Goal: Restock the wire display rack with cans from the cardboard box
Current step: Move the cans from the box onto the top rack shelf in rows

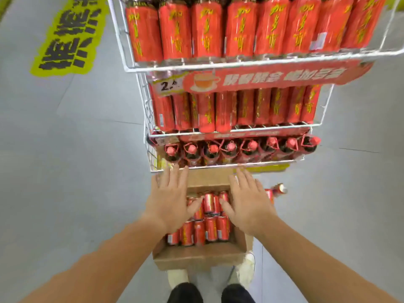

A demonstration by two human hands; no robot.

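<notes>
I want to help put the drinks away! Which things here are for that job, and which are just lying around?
For the job:
- cardboard box
- red cans in the box
- wire rack
- left hand and right hand, both open over the box

Just lying around:
- loose can on the floor
- yellow floor sticker
- price tag

Legible markings: one partial price only
On the wire display rack [218, 66], a yellow price tag [169, 85] at the left of the red banner [273, 76] reads "2."; banner, can and floor-sticker [70, 38] characters illegible
</notes>
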